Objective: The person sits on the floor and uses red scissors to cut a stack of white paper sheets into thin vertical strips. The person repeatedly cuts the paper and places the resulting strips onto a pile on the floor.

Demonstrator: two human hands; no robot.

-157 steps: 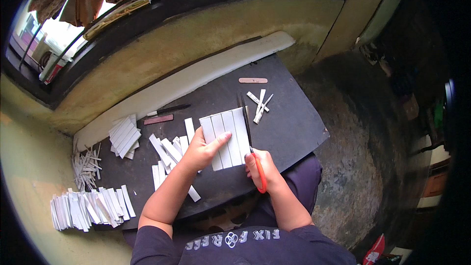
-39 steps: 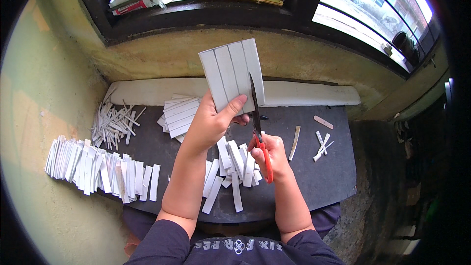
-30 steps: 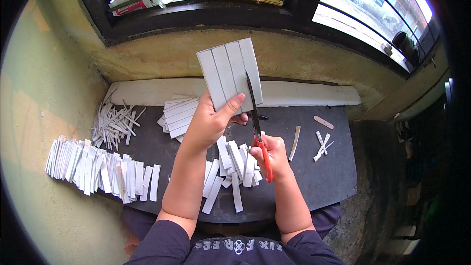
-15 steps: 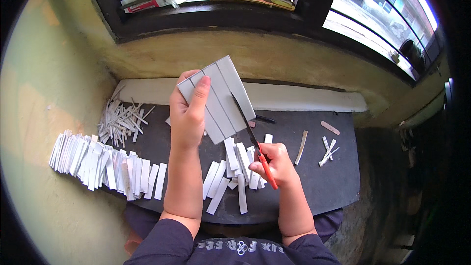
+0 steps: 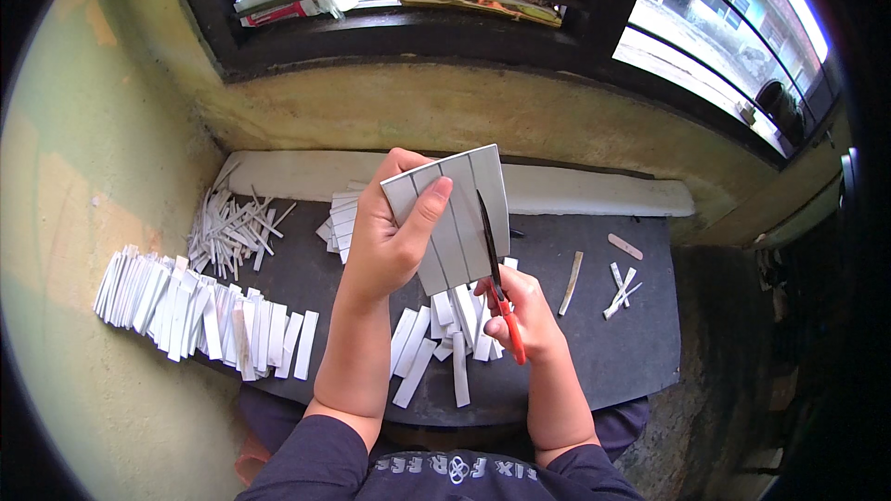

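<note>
We sit at a dark table [image 5: 594,353] pushed against a yellowish plaster wall [image 5: 445,116], with a black-framed window [image 5: 464,32] above it and daylight beyond the bars. A long pale board [image 5: 575,193] lies along the far edge of the table, touching the foot of the wall.

Our left hand [image 5: 390,241] is raised above the table and grips a grey ruled sheet [image 5: 459,218], thumb pressed on its front and the fingers behind it. The sheet stands tilted in the air, over the middle of the table, marked with parallel lines that divide it into strips. Our right hand [image 5: 524,306] is clenched around the orange handles of a pair of scissors [image 5: 497,283], whose dark blades point up along the right part of the sheet, touching it.

Below the sheet, a loose heap of cut white strips [image 5: 445,343] lies on the table near our body. To the left, a long overlapping row of white strips [image 5: 200,311] runs off the table edge onto the pale surface beside it. Far left, a bundle of thin slivers [image 5: 232,227] fans out, and a small stack of strips [image 5: 339,223] sits behind our left hand. On the right, a few narrow offcuts [image 5: 617,283] lie well apart from the rest.
</note>
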